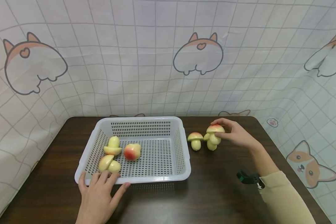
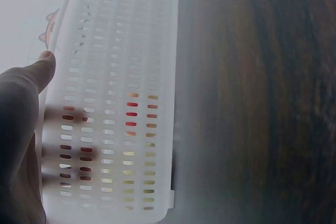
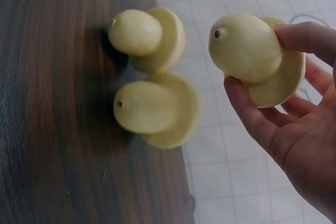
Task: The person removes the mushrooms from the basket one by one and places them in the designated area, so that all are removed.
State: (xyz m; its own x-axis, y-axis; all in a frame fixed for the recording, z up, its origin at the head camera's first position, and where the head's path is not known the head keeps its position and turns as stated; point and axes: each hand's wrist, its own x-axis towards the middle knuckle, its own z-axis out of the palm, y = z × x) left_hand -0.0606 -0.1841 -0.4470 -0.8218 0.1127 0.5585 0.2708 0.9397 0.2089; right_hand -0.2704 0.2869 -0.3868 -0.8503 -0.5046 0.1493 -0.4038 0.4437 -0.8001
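My right hand (image 1: 235, 132) holds a toy mushroom (image 3: 247, 51) with a yellow stem and a red-tinted cap, fingers and thumb around the cap. Held up, it partly covers another toy mushroom (image 1: 212, 147) on the table in the head view. Left of that one stands a third toy mushroom (image 1: 196, 142). My left hand (image 1: 99, 196) grips the near rim of a white perforated basket (image 1: 186, 161), fingertips over the rim inside; its thumb (image 2: 44, 69) lies along the rim. Inside the basket, at the left and middle, lie three similar mushrooms (image 1: 132, 152).
The dark wooden table (image 1: 212, 193) extends around the basket. A white grid-patterned cloth (image 1: 145, 77) with cartoon dogs hangs behind and beside the table. A black strap (image 1: 249, 178) with a small device is on the right wrist.
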